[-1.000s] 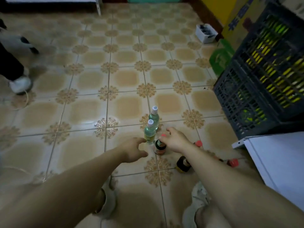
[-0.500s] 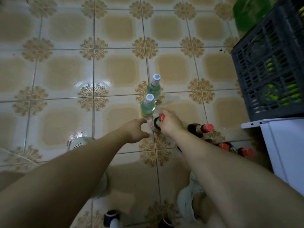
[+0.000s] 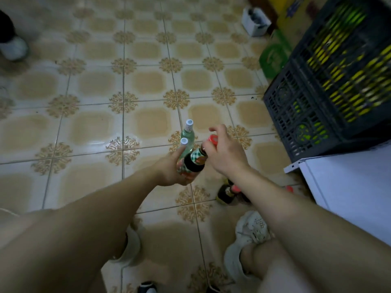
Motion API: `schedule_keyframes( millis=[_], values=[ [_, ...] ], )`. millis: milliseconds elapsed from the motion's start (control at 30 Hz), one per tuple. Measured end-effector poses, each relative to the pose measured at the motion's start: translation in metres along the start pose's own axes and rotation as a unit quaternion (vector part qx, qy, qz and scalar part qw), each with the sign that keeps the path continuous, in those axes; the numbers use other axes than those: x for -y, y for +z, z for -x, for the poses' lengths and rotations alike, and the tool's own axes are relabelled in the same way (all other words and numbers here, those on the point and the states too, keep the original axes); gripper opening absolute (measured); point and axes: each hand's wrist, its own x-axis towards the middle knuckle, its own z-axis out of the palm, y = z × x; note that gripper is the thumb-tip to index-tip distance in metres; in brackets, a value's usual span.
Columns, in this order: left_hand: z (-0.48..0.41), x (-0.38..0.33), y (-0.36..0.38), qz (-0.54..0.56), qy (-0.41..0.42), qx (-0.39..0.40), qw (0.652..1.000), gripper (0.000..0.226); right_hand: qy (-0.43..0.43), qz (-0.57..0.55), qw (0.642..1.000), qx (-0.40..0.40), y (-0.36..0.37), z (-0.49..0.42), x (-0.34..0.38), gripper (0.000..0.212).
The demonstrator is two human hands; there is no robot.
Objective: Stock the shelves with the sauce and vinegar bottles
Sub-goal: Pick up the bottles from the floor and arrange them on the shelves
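A dark sauce bottle with a red cap and a green checked label is lifted off the tiled floor. My right hand grips its neck just below the cap, and my left hand cups its lower body. Right behind it stand two clear green vinegar bottles with white caps, upright on the floor. More dark red-capped bottles lie on the floor under my right forearm, partly hidden.
A dark plastic crate with yellow-green contents stands at the right, above a white shelf corner. A green pack and a small white box sit farther back. Another person's shoe is at far left. My shoes are below.
The sauce bottle has come up off the floor in my right hand, and my left hand has closed in under it. The camera has tilted back up.
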Motion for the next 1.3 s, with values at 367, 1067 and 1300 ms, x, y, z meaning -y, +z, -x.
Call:
schedule_keyframes(
  millis=[367, 1067, 1300],
  values=[
    [0.141, -0.149, -0.069, 0.256, 0.191, -0.096, 0.943, 0.073, -0.068, -0.269, 0.947, -0.164, -0.182, 0.075, 0.126, 0.047],
    [0.281, -0.347, -0.024, 0.327, 0.432, 0.036, 0.840, 0.076, -0.097, -0.323, 0.860, -0.384, -0.372, 0.256, 0.090, 0.009],
    [0.268, -0.396, 0.009, 0.318, 0.455, 0.122, 0.823, 0.075, -0.053, -0.322, 0.854, -0.405, -0.387, 0.297, 0.047, 0.025]
  ],
)
